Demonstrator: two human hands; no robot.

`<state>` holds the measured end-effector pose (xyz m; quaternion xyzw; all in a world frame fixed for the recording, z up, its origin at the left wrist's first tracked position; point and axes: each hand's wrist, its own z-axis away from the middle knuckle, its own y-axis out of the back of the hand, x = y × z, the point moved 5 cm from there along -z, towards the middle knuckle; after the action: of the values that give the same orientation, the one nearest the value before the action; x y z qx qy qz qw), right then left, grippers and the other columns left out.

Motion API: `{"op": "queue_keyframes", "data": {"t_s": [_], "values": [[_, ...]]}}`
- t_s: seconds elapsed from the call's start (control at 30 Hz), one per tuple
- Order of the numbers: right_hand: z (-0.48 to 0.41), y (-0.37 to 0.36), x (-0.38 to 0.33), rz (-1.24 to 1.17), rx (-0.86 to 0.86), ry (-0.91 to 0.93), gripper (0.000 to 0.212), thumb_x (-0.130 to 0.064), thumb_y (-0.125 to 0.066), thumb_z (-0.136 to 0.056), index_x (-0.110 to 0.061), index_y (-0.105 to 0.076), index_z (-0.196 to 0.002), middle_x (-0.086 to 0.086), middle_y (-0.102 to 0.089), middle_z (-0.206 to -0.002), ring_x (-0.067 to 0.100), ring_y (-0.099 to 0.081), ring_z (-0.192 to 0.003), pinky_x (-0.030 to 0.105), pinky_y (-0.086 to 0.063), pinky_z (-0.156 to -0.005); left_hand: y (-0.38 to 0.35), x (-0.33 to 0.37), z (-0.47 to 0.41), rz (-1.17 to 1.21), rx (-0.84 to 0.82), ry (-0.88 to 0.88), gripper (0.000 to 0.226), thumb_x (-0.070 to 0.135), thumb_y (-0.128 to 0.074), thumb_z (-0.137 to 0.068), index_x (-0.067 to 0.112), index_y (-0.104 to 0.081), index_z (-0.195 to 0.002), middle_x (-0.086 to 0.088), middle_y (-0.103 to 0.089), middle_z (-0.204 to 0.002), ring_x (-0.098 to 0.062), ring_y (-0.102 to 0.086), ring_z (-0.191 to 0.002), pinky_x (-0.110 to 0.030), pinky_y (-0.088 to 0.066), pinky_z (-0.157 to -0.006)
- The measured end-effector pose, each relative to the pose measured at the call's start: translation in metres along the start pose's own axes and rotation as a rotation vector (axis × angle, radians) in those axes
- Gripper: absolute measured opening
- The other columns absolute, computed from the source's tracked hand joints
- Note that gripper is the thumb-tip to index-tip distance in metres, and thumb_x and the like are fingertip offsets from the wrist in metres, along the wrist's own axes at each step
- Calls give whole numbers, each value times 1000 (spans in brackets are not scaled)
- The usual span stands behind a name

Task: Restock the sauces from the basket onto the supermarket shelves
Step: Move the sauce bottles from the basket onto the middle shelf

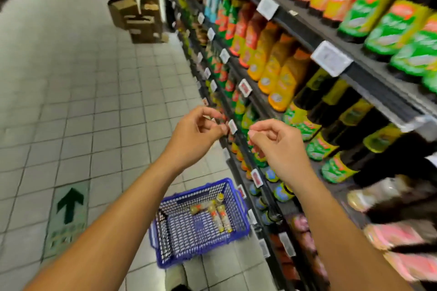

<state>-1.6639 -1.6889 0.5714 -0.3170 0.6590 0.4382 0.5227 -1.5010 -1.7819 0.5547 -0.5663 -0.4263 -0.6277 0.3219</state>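
Bottles wait in the basket at lower centre; your left hand and right hand hover mid-frame, loosely curled, empty, so reach down next.

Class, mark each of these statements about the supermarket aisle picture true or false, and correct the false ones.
1. The blue basket stands on the tiled floor beside the shelves. True.
2. The basket is empty. False: several small bottles lie in it.
3. The left hand holds a bottle. False: neither it nor the right hand holds a bottle.
4. Cardboard boxes stand on the floor further down the aisle. True.
5. The arrow on the floor is red. False: the arrow is green.
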Motion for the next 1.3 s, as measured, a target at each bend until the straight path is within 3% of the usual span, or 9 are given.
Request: {"op": "queue_keyframes", "data": {"t_s": [0.13,0.23,0.37,0.57,0.77,0.87,0.93,1.17,1.3], "values": [[-18,-46,42,5,-82,-138,7,-3,-66,-91,-9,-65,-87,3,-66,-63,10,-57,-49,25,-47,-48,35,-56,-9,-7,40,132,17,15,-70,-90,23,-63,-102,-14,-70,-83,-19,-65,-77,-45,-56,-79],[-28,-71,81,20,-85,-199,8,0,-65,-90,-7,-65,-86,3,-64,-59,4,-57,-45,18,-45,-44,52,-104,-15,-17,51,221,16,17,-70,-90,25,-63,-102,-4,-70,-79,-13,-67,-74,-43,-57,-80],[-35,-92,150,62,-86,-322,13,2,-65,-89,-10,-66,-82,1,-64,-57,4,-56,-45,17,-46,-46,58,-173,-14,-28,51,369,16,18,-70,-90,29,-63,-99,-12,-73,-87,-19,-70,-77,-47,-57,-81],[-30,-101,265,175,-112,-494,13,-9,-66,-88,-17,-69,-78,-6,-69,-61,2,-61,-52,18,-49,-51,36,-278,-4,-50,5,584,14,21,-69,-90,28,-63,-99,-11,-73,-84,-27,-71,-78,-50,-58,-83],[-23,-108,391,226,-181,-690,13,-12,-65,-91,-14,-65,-78,4,-67,-67,2,-57,-47,17,-51,-48,1,-393,5,-41,-8,768,10,18,-67,-91,22,-63,-99,-18,-72,-98,-30,-70,-82,-54,-55,-86],[-18,-114,459,275,-237,-767,7,-11,-64,-92,-10,-67,-86,3,-67,-69,7,-60,-52,27,-54,-55,-20,-458,9,-67,-29,844,19,14,-66,-91,14,-62,-109,-20,-70,-101,-33,-69,-86,-51,-56,-87],[-15,-120,503,293,-265,-807,6,-12,-63,-93,-12,-67,-88,5,-68,-73,15,-60,-58,36,-55,-63,-34,-502,10,-79,-49,889,22,13,-64,-92,8,-59,-113,-24,-67,-98,-40,-63,-80,-45,-56,-79],[-2,-152,640,321,-355,-933,12,-10,-63,-93,-12,-65,-81,22,-70,-85,25,-61,-68,49,-56,-70,-81,-653,3,-188,-136,919,11,7,-63,-94,10,-56,-101,-10,-50,-62,-9,-38,-40,-23,-32,-46],[0,-174,718,367,-404,-967,12,-8,-59,-95,2,-65,-97,16,-61,-75,27,-55,-65,46,-52,-64,-100,-734,-10,-311,-193,876,11,6,-63,-91,13,-55,-95,-7,-58,-66,-17,-48,-51,-27,-41,-52]]}}
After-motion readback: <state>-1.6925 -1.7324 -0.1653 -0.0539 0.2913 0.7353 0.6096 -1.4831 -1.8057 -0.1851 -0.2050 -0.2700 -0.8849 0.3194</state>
